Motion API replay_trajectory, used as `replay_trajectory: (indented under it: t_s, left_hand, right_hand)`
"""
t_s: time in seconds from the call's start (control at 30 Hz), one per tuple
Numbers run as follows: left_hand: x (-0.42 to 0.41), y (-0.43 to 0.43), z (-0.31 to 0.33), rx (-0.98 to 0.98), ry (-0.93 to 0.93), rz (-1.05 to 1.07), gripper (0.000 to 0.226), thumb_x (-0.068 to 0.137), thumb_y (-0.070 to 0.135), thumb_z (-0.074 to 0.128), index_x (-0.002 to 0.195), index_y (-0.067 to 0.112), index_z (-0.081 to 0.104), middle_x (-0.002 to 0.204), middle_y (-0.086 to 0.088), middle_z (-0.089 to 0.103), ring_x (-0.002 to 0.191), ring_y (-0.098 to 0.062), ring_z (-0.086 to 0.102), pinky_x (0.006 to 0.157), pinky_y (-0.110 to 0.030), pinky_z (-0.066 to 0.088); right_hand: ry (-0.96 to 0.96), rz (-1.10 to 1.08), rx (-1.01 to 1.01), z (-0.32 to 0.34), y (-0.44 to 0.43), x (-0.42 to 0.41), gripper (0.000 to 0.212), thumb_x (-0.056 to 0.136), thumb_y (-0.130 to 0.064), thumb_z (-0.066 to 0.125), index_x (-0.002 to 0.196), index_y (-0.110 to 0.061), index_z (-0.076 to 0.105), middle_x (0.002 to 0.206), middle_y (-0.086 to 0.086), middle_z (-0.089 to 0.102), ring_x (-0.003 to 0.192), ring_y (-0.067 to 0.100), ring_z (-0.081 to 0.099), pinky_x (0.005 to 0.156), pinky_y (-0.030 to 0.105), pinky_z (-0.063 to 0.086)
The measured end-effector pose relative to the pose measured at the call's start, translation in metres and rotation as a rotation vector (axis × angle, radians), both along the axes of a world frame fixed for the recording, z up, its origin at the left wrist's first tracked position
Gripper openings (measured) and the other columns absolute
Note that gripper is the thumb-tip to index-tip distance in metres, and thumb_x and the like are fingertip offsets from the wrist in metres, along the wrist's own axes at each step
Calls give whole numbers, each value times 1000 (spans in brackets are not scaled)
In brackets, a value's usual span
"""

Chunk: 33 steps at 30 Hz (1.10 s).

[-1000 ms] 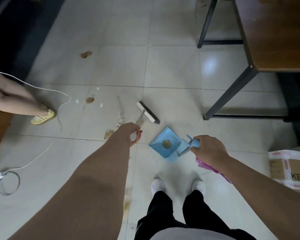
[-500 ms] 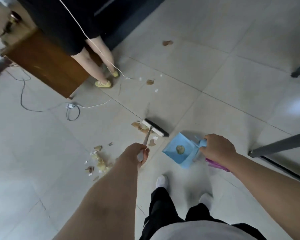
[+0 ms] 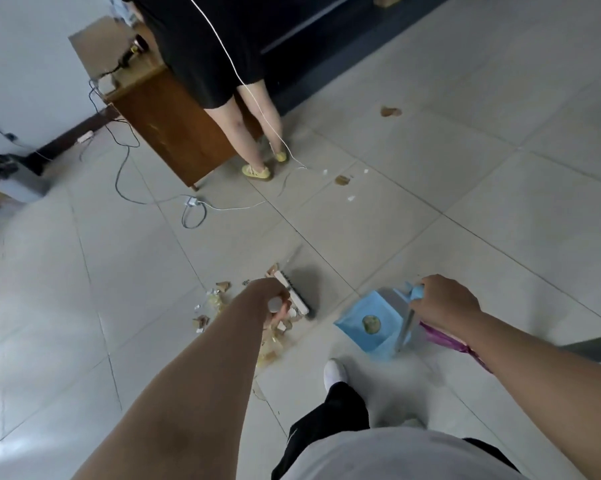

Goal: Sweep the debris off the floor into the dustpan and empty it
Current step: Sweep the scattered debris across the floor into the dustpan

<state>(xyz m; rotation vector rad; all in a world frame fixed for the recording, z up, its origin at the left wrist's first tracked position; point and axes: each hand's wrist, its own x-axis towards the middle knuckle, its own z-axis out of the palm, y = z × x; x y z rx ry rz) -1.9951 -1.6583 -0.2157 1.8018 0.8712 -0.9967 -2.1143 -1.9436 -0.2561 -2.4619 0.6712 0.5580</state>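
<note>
My left hand grips the top of a broom handle; the broom head, white with dark bristles, sits on the tiles just beyond it. A heap of brown and yellowish debris lies beside and under that hand. My right hand holds the handle of a light blue dustpan, which stands on the floor right of the broom with one round scrap inside. More scraps and a brown piece lie farther off on the floor.
Another person in yellow shoes stands by a wooden cabinet. White and grey cables with a charger trail across the tiles. A pink strip hangs under my right wrist. My own white shoe is near the dustpan.
The view has swung left, bringing the other person and the cabinet into sight. The broom head has drawn closer to my left hand and the debris heap; the dustpan stays in my right hand.
</note>
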Motion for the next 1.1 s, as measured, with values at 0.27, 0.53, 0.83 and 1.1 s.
replay_trajectory:
  t_s: [0.27, 0.53, 0.83, 1.1]
  left_hand:
    - [40, -100, 3, -127, -38, -48, 17, 89, 1, 54, 72, 2, 52, 65, -11, 54, 25, -13, 48, 30, -13, 40]
    - [124, -229, -20, -296, -4, -202, 8, 89, 0, 57, 82, 0, 54, 70, -14, 56, 27, -9, 46, 33, -12, 42]
    - [216, -333, -46, -328, 71, -294, 3, 91, -3, 55, 89, -1, 54, 77, -16, 55, 28, -11, 49, 34, -12, 42]
    - [276, -317, -48, -135, 98, -140, 5, 93, 4, 56, 89, 1, 56, 74, -12, 61, 39, -11, 50, 34, -12, 43]
  right_hand:
    - [-15, -163, -37, -1, -49, 9, 16, 83, -24, 58, 96, -17, 62, 85, 1, 63, 78, 25, 59, 59, 26, 39]
    - [8, -320, -81, -11, -122, 64, 22, 84, -32, 61, 102, -20, 67, 91, 1, 67, 80, 24, 60, 64, 26, 40]
    - [51, -517, -118, -8, -182, 131, 9, 88, -26, 58, 81, -24, 61, 63, -12, 54, 58, 14, 52, 51, 22, 35]
    - [52, -460, -123, -13, -245, 183, 15, 85, -27, 59, 96, -20, 67, 95, 3, 68, 92, 29, 64, 69, 28, 42]
